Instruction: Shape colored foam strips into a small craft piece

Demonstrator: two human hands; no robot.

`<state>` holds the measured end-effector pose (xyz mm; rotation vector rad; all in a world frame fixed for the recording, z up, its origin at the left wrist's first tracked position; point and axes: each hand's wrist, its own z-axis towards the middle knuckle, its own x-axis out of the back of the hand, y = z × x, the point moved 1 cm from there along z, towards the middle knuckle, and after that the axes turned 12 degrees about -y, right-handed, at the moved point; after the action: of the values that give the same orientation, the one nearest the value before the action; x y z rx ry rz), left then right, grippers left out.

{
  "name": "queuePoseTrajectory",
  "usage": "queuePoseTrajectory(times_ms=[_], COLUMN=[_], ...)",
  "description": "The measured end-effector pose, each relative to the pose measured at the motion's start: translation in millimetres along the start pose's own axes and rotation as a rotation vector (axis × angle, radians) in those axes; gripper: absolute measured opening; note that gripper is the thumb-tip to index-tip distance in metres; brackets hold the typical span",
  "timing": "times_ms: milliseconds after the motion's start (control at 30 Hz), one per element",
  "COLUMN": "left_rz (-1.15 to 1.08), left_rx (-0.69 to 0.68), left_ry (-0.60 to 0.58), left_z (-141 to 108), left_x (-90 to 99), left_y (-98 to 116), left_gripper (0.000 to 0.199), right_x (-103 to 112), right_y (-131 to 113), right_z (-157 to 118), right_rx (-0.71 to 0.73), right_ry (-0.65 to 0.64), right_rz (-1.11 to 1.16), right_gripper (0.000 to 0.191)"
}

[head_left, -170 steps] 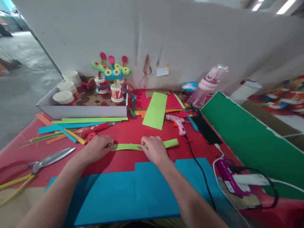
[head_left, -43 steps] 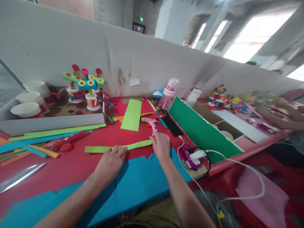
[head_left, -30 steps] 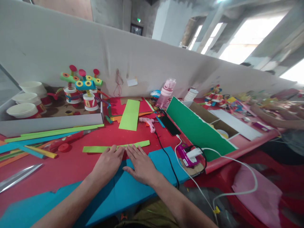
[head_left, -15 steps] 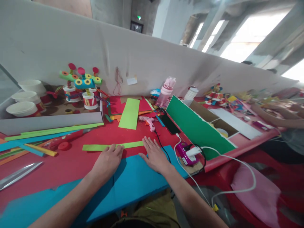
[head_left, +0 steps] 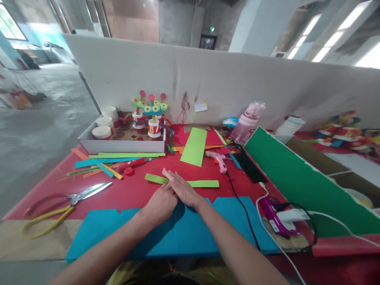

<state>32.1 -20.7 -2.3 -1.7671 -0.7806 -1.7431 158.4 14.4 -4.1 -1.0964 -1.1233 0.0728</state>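
Note:
A long light-green paper strip point(head_left: 204, 183) lies across the red table just beyond a blue sheet point(head_left: 160, 233). My right hand point(head_left: 183, 190) lies over the middle of the strip, fingers stretched out and pointing up and left. Partly beneath it, my left hand point(head_left: 162, 204) rests with its fingers bent; their tips are hidden under my right hand, so what they hold cannot be made out. The strip's left end curls up slightly. A wider light-green sheet point(head_left: 194, 146) and a pink glue gun point(head_left: 218, 159) lie beyond the hands.
Scissors point(head_left: 75, 201) lie at the left near paper strips point(head_left: 89, 162). Behind stands a box point(head_left: 124, 147) with paper cups and cup figures. On the right are a phone point(head_left: 249, 168), a purple power strip point(head_left: 277, 221), cables and a green-sided box point(head_left: 308, 190).
My right hand has moved left along the strip and now overlaps my left hand. The camera view has turned left, bringing the whole scissors into sight.

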Motion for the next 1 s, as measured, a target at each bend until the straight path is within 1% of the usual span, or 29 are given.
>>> queuePoseTrajectory(times_ms=[100,233,300,333,400,433,467,500,533,567,600,633,700,833,1000], left_rz=[-0.004,0.01,-0.027,-0.058,-0.151,-0.224,-0.31,-0.414,-0.535,-0.645,-0.736,-0.808,-0.883,-0.868,-0.684], left_rx=[-0.023,0.047,0.14,0.205,0.369,0.446,0.514,0.579,0.633,0.651,0.657,0.653,0.646,0.647,0.651], left_ry=[0.027,0.064,0.105,0.134,0.207,0.241,0.247,0.204,0.126,0.049,0.004,-0.024,-0.021,-0.028,-0.041], left_z=[-17.1,-35.0,-42.7,-46.5,-54.2,-57.6,-60.3,-62.2,-63.3,-63.4,-62.8,-61.5,-57.5,-48.8,-43.9], left_x=[5.2,6.9,10.4,13.7,22.5,27.0,30.8,33.3,34.3,34.3,33.7,32.6,30.1,25.4,19.0], left_y=[-9.3,-8.1,-13.1,-19.8,-41.3,-54.6,-67.9,-80.3,-90.7,-98.4,-103.4,-106.0,-106.2,-101.3,-101.8], left_gripper=[0.035,0.032,0.034,0.036,0.039,0.037,0.034,0.034,0.037,0.041,0.043,0.043,0.041,0.037,0.034], right_x=[-3.9,-9.0,-11.3,-12.3,-13.8,-14.3,-14.6,-14.7,-14.7,-14.6,-14.5,-14.3,-14.2,-14.1,-13.6], right_y=[2.3,2.0,1.1,0.5,-1.0,-1.7,-2.4,-2.9,-3.2,-3.4,-3.5,-3.6,-3.7,-4.7,-5.9], right_z=[-0.9,0.8,1.9,2.2,2.2,2.0,1.8,1.5,1.3,1.1,1.1,1.1,1.2,1.5,1.4], right_rx=[-0.012,-0.019,-0.02,-0.019,-0.015,-0.014,-0.017,-0.022,-0.027,-0.032,-0.035,-0.035,-0.032,-0.03,-0.034], right_ry=[-0.051,-0.073,-0.087,-0.094,-0.106,-0.109,-0.111,-0.112,-0.115,-0.117,-0.119,-0.122,-0.126,-0.132,-0.141], right_rz=[-0.169,-0.323,-0.377,-0.406,-0.466,-0.494,-0.518,-0.536,-0.548,-0.554,-0.557,-0.556,-0.552,-0.55,-0.54], right_gripper=[0.066,0.07,0.069,0.07,0.073,0.074,0.076,0.077,0.077,0.077,0.078,0.078,0.078,0.076,0.075])
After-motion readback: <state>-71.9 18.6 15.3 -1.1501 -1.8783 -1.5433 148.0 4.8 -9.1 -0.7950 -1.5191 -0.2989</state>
